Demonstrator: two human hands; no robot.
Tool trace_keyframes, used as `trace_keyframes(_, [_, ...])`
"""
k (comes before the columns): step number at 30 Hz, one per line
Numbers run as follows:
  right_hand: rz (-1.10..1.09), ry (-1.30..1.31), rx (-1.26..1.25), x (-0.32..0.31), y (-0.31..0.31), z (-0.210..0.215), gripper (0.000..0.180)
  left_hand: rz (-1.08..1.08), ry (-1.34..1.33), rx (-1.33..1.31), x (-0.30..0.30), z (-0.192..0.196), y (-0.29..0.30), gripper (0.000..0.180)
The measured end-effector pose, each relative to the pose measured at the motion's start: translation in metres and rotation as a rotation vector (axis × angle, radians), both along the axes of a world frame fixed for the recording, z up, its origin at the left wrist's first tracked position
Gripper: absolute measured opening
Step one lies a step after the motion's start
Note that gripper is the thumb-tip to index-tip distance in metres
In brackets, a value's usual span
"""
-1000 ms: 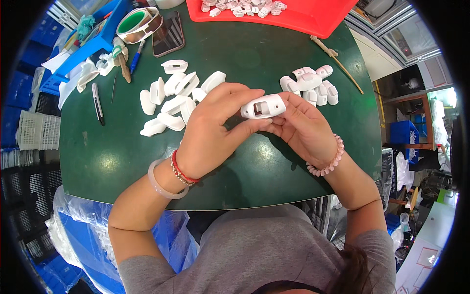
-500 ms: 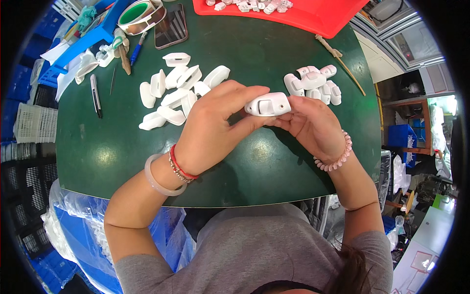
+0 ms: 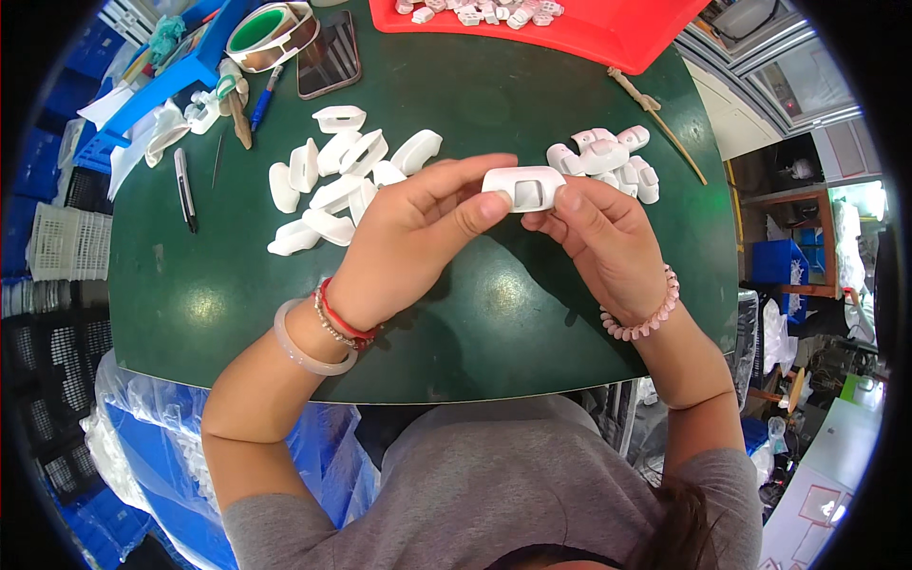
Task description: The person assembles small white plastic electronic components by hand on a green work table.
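Observation:
Both my hands hold one white plastic shell piece [image 3: 524,187] with a rectangular opening, just above the green table [image 3: 190,304]. My left hand [image 3: 408,233] pinches its left end between thumb and fingers. My right hand [image 3: 598,237] grips its right end. A pile of similar white pieces [image 3: 332,180] lies to the left of my left hand, and a smaller pile of white pieces [image 3: 608,157] lies behind my right hand.
A red tray [image 3: 608,28] with small white parts stands at the far edge. A roll of tape [image 3: 275,33], a dark phone [image 3: 328,62], pens [image 3: 185,190] and a blue bin [image 3: 161,81] sit at the far left. A thin stick [image 3: 660,119] lies at the right.
The white piece has been turned in my fingers so its rectangular opening faces up. Both hands stay at the table's middle.

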State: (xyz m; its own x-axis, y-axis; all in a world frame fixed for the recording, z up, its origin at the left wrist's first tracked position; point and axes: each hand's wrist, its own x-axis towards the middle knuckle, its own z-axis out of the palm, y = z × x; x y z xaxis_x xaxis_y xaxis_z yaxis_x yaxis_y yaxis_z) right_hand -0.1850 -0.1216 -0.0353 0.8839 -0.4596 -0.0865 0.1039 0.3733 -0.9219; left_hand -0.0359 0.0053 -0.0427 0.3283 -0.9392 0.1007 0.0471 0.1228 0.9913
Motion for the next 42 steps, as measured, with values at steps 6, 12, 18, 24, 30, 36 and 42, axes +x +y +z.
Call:
trace_keyframes(6, [-0.034,-0.003,-0.101,0.002,-0.002,-0.006,0.029,-0.073,0.378,0.149,0.001,0.004,0.000,0.037])
trace_keyframes(12, [0.035,0.072,0.037,0.003,-0.002,0.002,0.031,-0.100,0.512,0.141,0.002,-0.002,0.001,0.035])
trace_keyframes(18, [0.070,0.030,-0.042,0.001,-0.006,-0.005,0.027,-0.077,0.489,0.161,0.002,-0.001,0.001,0.034])
trace_keyframes(24, [0.058,-0.010,-0.009,0.000,-0.006,-0.009,0.025,-0.107,0.462,0.207,0.002,0.001,0.000,0.036])
trace_keyframes(30, [0.036,0.042,-0.093,0.001,-0.002,-0.003,0.026,-0.102,0.409,0.165,0.002,-0.003,0.001,0.033])
trace_keyframes(36, [0.067,0.084,-0.058,0.003,-0.003,-0.005,0.026,-0.075,0.331,0.143,0.004,-0.007,0.002,0.032])
trace_keyframes(42, [0.109,0.005,-0.141,0.000,-0.008,-0.014,0.024,-0.110,0.339,0.134,0.002,-0.007,0.000,0.031])
